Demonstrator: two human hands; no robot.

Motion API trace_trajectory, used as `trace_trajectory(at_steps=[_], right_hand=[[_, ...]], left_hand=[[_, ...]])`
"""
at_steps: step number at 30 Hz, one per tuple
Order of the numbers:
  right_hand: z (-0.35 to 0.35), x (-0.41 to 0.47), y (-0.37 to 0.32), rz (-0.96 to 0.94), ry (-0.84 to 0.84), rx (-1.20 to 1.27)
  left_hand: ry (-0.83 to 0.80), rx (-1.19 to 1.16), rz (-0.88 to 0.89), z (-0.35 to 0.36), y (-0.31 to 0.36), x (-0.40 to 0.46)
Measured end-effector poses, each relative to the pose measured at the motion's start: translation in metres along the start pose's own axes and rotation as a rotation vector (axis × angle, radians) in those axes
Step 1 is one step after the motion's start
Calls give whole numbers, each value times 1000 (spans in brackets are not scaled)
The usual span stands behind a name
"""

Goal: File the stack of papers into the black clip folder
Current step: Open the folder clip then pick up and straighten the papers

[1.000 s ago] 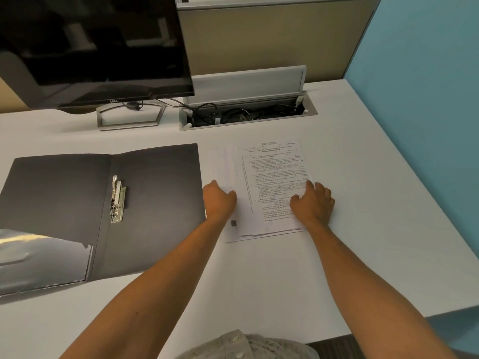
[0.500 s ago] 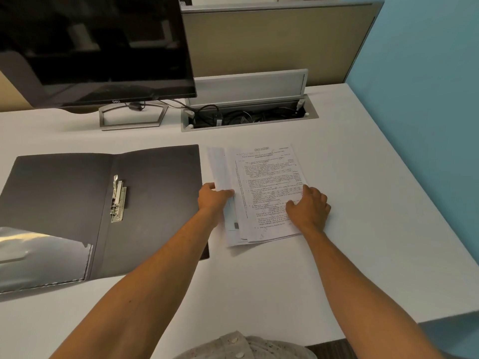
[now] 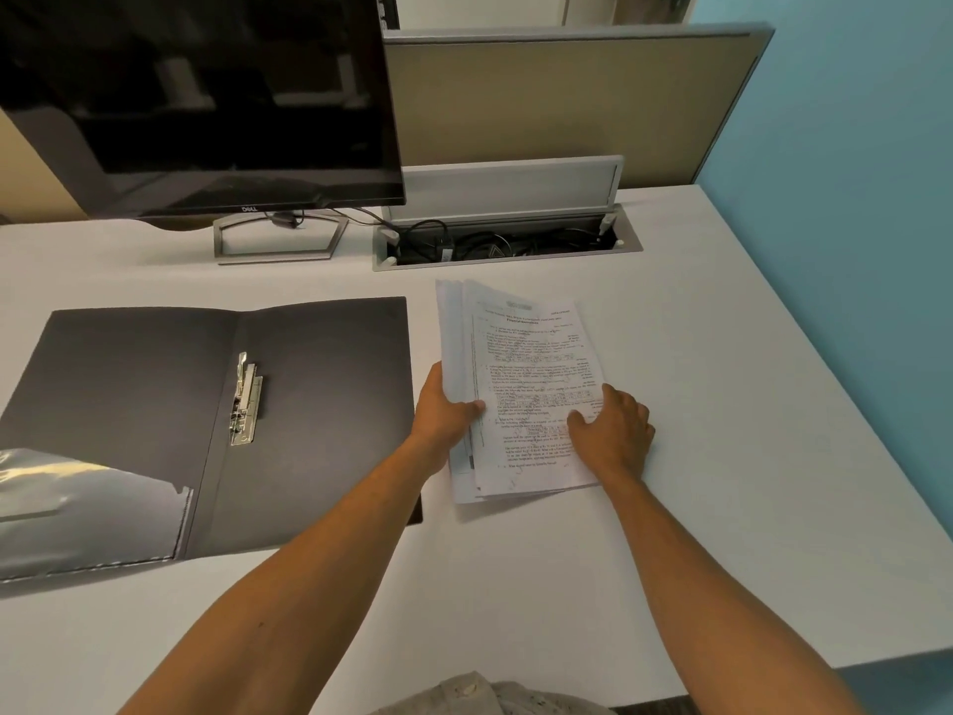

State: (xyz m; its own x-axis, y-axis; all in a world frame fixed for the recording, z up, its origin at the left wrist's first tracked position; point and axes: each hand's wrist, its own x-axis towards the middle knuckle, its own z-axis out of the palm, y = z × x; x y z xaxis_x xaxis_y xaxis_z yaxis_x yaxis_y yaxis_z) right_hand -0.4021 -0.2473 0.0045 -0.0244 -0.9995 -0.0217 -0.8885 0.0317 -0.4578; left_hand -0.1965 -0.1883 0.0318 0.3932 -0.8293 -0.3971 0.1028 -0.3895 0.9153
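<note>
Both hands are on the paper, so the step in hand looks like gathering the sheets before they go across. Starting at the left, the black clip folder (image 3: 154, 405) lies open and flat on the desk (image 3: 722, 456), its metal clip (image 3: 246, 399) sitting by the spine; I cannot tell whether the clip is raised. Just beside the folder's right edge, the left hand (image 3: 446, 412) grips the stack of papers (image 3: 521, 353) at its left side, thumb on top and the other fingers hidden beneath, with that edge lifted a little. Further right, the right hand (image 3: 613, 430) rests on the top sheet, fingers loosely curled and pressing down. The sheets are fanned, not squared. Next, I'd judge, the pile needs tapping even, then carrying left onto the folder with its edge under the clip.
</note>
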Motion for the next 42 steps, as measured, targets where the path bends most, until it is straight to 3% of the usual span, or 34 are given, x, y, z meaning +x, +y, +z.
trace_trajectory(at_steps=[4,7,12,14,21,32,38,42], right_hand=[[0,2,-13,72,-8,151],[-2,2,-27,167,-70,433],[-7,-3,-46,202,-429,1082],[-7,-5,-56,169,-552,1216],[-7,-19,-110,-87,-682,1234],[-18,-44,-191,-290,-384,1113],[-23,-53,-212,-352,-345,1058],[-16,-58,-211,-385,-378,993]], left_hand=[[-18,-37,59,-23,9,-4],[-50,-63,109,-50,16,-10],[-99,-154,178,-101,24,-27],[-130,-161,207,-119,26,-34],[-63,-107,243,-169,26,-51],[151,-67,448,-220,44,-56],[187,-44,518,-240,49,-55],[185,-25,466,-249,42,-55]])
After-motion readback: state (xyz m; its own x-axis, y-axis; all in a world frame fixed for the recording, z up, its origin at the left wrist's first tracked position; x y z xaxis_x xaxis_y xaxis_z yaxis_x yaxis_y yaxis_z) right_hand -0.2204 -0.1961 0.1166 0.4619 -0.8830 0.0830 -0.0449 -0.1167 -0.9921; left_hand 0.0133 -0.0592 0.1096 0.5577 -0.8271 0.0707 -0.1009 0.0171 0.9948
